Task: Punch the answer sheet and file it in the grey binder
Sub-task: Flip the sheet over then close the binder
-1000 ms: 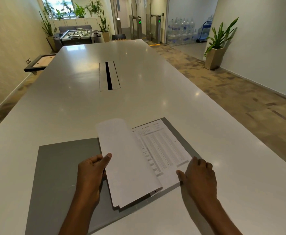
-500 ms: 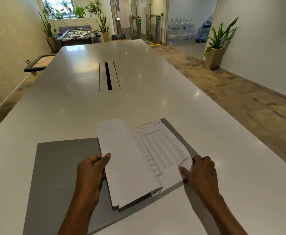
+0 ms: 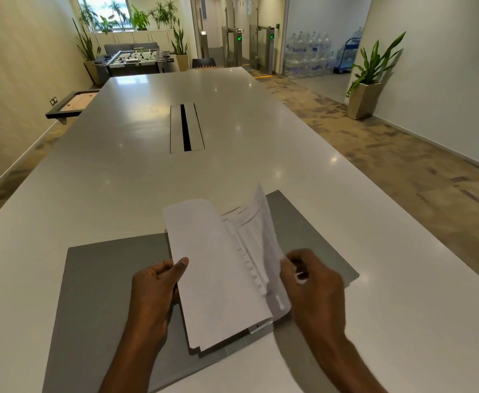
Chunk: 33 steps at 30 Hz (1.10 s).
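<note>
The grey binder (image 3: 105, 285) lies open and flat on the white table (image 3: 147, 171) in front of me. A stack of white filed pages (image 3: 218, 273) is turned over to the left, and my left hand (image 3: 156, 290) holds it there with the thumb on its edge. My right hand (image 3: 312, 279) pinches the right edge of the printed answer sheet (image 3: 256, 236) and has it lifted off the binder's right half, curling leftwards and blurred. A small white tab of the binder's fastener (image 3: 258, 327) shows below the pages.
A long cable slot (image 3: 186, 127) is set into the table's middle. The table's right edge runs beside carpeted floor with a potted plant (image 3: 365, 89) by the wall. A foosball table (image 3: 136, 59) and stacked water bottles (image 3: 309, 55) stand far behind.
My right hand went from resting flat on the answer sheet's lower right corner to gripping its edge and lifting it up and to the left. The left hand kept holding the turned pages.
</note>
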Each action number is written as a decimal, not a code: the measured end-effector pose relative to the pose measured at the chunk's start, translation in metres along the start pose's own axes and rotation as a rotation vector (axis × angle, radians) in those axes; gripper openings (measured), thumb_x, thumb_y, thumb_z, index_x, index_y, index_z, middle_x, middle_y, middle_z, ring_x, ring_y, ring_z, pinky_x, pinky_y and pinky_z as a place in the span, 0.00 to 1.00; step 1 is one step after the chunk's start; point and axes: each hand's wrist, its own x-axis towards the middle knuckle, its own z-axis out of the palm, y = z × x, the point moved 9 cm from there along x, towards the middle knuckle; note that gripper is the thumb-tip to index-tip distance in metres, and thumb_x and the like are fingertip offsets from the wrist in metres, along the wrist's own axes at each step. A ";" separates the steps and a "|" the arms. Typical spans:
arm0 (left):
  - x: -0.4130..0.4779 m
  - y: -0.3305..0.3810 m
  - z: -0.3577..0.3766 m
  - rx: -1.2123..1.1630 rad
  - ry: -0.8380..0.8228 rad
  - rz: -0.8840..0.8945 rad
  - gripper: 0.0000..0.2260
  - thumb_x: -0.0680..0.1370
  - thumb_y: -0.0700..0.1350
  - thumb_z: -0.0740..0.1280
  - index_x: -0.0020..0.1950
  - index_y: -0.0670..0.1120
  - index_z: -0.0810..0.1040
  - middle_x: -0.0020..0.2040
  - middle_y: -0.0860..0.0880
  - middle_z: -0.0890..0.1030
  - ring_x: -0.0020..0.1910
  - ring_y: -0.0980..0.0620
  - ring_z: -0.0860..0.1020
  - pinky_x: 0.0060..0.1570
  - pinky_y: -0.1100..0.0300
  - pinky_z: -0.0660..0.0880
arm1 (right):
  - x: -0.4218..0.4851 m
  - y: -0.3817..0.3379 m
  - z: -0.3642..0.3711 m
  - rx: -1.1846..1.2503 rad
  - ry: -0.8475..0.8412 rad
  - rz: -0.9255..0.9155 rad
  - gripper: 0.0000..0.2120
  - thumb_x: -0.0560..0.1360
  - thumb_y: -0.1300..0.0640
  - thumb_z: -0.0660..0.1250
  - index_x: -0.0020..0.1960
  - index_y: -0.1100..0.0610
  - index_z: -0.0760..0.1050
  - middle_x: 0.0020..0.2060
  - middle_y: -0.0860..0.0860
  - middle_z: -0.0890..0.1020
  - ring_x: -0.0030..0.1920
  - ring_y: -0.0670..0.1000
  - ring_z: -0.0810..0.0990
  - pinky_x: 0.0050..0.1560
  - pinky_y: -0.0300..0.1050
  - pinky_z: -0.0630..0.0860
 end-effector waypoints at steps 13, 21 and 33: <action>-0.011 0.008 0.000 -0.003 0.021 0.028 0.19 0.80 0.54 0.67 0.48 0.37 0.83 0.35 0.46 0.87 0.29 0.54 0.84 0.29 0.62 0.79 | -0.082 -0.088 0.081 -0.135 -0.335 -0.647 0.07 0.71 0.47 0.77 0.47 0.46 0.84 0.41 0.40 0.87 0.39 0.40 0.83 0.42 0.35 0.83; -0.015 0.015 -0.005 0.007 0.059 0.090 0.18 0.81 0.49 0.70 0.35 0.42 0.76 0.23 0.54 0.78 0.24 0.57 0.76 0.27 0.63 0.74 | -0.094 -0.099 0.094 -0.184 -0.468 -0.676 0.19 0.78 0.34 0.58 0.52 0.41 0.84 0.48 0.35 0.86 0.46 0.37 0.83 0.48 0.35 0.82; -0.014 0.024 0.036 0.017 0.046 0.048 0.13 0.83 0.52 0.68 0.48 0.45 0.86 0.43 0.43 0.89 0.45 0.38 0.87 0.52 0.37 0.84 | 0.066 -0.043 0.079 0.101 -0.620 -0.082 0.27 0.78 0.33 0.61 0.72 0.45 0.72 0.69 0.45 0.78 0.55 0.38 0.78 0.50 0.33 0.75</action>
